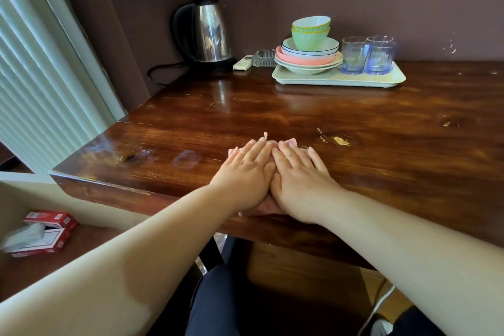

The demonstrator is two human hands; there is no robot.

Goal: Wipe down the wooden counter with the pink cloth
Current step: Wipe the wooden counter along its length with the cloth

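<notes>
Now both palms press flat, left hand (245, 169) and right hand (297, 174) side by side, fingers straight, pinning the cloth (266, 206) at the worktop's (381, 144) near edge; long even strokes should serve best.

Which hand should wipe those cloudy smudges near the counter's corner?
Probably the left hand. Both hands press flat on the pink cloth, but the smudges lie on the left hand's side, while the right hand would have to cross over.

- Both hands, left hand (245, 172) beside right hand (300, 174), lie flat on the cloth (263, 206) at the counter's (381, 144) near edge.
- Behind: kettle (210, 33) far left, tray (338, 80) of dishes to its right.
</notes>
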